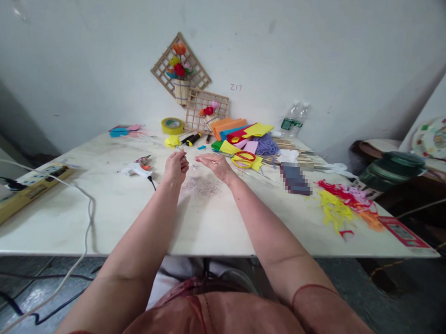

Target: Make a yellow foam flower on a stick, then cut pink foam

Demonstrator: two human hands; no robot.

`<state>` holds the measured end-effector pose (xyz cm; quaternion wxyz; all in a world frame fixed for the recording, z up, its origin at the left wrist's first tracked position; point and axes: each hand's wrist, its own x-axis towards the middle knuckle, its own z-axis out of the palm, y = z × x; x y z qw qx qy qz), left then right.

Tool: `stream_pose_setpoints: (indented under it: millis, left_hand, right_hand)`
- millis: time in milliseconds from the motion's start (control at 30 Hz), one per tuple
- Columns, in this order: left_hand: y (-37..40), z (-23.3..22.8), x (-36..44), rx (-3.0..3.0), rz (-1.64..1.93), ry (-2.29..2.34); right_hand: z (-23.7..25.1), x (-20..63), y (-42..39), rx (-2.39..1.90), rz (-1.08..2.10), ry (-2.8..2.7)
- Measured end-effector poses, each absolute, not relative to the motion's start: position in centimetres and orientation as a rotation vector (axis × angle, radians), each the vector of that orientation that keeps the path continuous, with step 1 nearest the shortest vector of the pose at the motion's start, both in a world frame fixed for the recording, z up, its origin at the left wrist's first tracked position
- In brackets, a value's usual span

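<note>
My left hand [176,168] is closed with the fingertips pinched on a thin white stick [190,164], which points toward my right hand. What the stick is exactly is too small to tell. My right hand [214,166] hovers across from it, its fingers stretched out toward the left with nothing visible in them. Just beyond the left hand is a crumpled yellow piece [172,141]; whether it touches the hand is unclear. Small purplish scraps [203,187] are scattered on the white table [208,226] below. A white glue gun [137,168] lies left of my hands.
Red and yellow scissors [243,159], folded coloured sheets [230,129], purple strands [267,145] and a pixelated flat item [295,179] lie to the right. Bright strips [336,210] are farther right. Tape [172,125] and lattice panels [207,111] stand behind. A power strip [31,189] with cables is left.
</note>
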<state>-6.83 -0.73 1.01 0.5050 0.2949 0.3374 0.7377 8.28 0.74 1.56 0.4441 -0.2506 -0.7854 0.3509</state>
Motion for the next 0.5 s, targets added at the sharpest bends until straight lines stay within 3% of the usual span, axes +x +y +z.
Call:
stream_pose_setpoints:
  millis: [500]
  left_hand:
    - [-0.59, 0.91, -6.92, 0.62, 1.743, 0.737]
  right_hand:
    - [2.28, 7.78, -0.25, -0.66, 0.563, -2.056]
